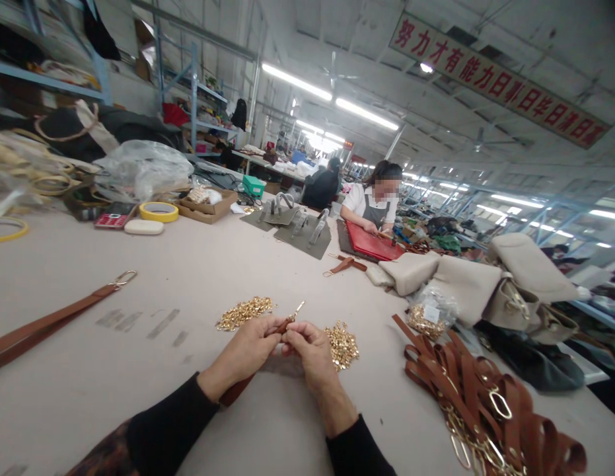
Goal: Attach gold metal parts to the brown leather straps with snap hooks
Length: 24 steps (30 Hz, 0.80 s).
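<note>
Over the middle of the tabletop [188,264], a brown leather strap [238,390] is held by both bare hands, its end pinched between them and a small gold-coloured fitting [300,307] pointed out towards 1 o'clock. The left hand [252,340] is brought in from 8 o'clock, its back turned up and its fingers bent towards 3 o'clock; its grip is closed on the strap, whose length is passed down beneath the wrist. The right hand [312,350] is raised from 5 o'clock, with the wrist angled towards 11 o'clock and the fingers curled; its grip is drawn together at the strap end, the thumb laid close to the left fingertips. Whether the fitting itself is touched by the right fingers cannot be told. Seen from the hands, one heap of gold-coloured hardware [245,312] is spread at 10 o'clock, just beside the left hand, and a second heap [343,345] lies at 3 o'clock beside the right. A looped strap with a clasp [59,322] is laid at 9 o'clock, and a tangled pile of brown straps [485,403] is gathered towards 4 o'clock.
</note>
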Each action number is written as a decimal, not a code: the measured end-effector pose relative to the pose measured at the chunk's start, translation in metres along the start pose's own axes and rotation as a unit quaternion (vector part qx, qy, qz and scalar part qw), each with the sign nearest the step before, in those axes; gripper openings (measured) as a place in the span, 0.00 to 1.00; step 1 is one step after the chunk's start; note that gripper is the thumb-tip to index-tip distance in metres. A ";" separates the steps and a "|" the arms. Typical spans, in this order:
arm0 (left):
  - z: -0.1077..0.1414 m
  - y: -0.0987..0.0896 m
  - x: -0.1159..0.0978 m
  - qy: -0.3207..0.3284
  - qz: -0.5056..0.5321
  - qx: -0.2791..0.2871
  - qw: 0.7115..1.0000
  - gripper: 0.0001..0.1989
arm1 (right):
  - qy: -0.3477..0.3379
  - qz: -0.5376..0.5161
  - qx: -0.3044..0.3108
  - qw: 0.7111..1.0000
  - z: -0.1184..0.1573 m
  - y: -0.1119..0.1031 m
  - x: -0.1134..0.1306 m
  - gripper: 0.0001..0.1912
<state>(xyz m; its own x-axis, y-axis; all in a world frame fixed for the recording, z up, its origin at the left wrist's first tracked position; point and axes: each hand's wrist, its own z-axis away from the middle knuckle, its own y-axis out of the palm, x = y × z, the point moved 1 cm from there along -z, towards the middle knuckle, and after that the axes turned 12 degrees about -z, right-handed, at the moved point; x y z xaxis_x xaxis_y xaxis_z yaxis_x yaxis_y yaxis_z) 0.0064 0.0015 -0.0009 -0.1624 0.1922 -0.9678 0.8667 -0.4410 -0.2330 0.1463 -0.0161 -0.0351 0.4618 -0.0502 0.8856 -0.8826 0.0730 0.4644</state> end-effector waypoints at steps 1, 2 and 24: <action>0.000 -0.001 0.000 0.008 -0.017 -0.003 1.000 0.10 | -0.002 0.003 -0.002 1.000 0.000 0.000 0.000 0.15; 0.001 -0.002 -0.001 0.015 -0.031 -0.003 0.999 0.10 | -0.003 0.006 -0.003 1.000 0.001 0.001 0.000 0.15; -0.001 -0.003 -0.001 -0.113 0.023 -0.048 0.992 0.15 | -0.168 0.461 -0.083 0.868 -0.012 -0.069 0.054 0.14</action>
<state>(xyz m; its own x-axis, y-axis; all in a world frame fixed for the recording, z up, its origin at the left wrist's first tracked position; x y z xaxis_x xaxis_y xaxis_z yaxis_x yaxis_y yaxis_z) 0.0045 0.0036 0.0004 -0.2139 -0.0330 -0.9763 0.9151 -0.3565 -0.1885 0.2330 -0.0116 -0.0190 -0.5094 -0.1804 0.8414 -0.8259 0.3770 -0.4192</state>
